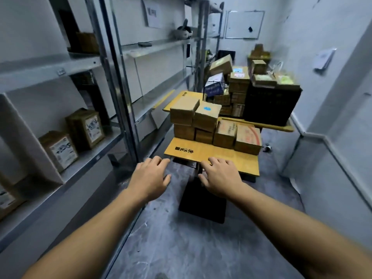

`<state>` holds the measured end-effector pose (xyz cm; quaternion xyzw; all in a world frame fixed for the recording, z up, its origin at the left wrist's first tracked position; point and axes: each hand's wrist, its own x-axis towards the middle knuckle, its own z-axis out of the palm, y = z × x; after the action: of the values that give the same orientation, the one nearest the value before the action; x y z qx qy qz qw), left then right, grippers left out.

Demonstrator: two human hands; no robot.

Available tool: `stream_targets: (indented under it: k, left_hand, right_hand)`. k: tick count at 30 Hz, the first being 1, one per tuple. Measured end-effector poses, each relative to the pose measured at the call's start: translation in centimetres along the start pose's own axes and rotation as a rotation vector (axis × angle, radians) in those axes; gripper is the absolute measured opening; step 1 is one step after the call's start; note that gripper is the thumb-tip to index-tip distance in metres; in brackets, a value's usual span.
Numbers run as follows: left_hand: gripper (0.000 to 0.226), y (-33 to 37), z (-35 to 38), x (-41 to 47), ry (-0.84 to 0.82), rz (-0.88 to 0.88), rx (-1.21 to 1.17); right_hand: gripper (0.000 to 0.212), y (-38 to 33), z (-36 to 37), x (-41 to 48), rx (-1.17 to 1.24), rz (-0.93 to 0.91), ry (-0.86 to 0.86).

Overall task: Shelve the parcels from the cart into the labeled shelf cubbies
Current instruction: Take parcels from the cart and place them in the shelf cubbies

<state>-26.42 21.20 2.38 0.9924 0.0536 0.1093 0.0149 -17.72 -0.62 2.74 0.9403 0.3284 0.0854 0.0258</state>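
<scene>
Several brown cardboard parcels [209,125] are stacked two high on a yellow wooden cart top [193,152] ahead of me; the upper right one carries a blue sticker. My left hand [151,178] and my right hand [219,178] reach forward side by side near the cart's front edge, fingers relaxed and slightly spread, holding nothing. The right fingertips lie over the front edge of the board. A metal shelf unit [112,81] runs along the left. Two labelled parcels [74,137] stand in a lower cubby.
Behind the cart, a second yellow surface [269,125] holds a black crate [271,103] and more boxes. A black base [203,200] stands on the grey floor under the cart. A white wall closes in on the right; a whiteboard [244,25] hangs at the back.
</scene>
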Motion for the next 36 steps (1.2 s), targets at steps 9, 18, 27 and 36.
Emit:
stream_targets:
  k: [9,18,27,36]
  left_hand:
    - [0.05,-1.1,2.5,15.5,0.03,0.161,0.001]
    - [0.051,-3.5,5.2,28.9,0.029,0.244,-0.018]
    - [0.051,-3.3,8.5,37.2,-0.03,0.298,-0.041]
    - [0.048,-1.4,12.7,47.3,-0.016,0.253,-0.036]
  right_hand:
    - [0.049,6.1,1.1,10.5,-0.02,0.134,-0.036]
    - [0.049,10.4,3.8,21.2,0.01,0.235,-0.046]
    - [0.047,14.2,8.2,28.0,0.059,0.297,-0.06]
    - [0.05,21.1,12.4,36.9,0.224,0.365,-0.064]
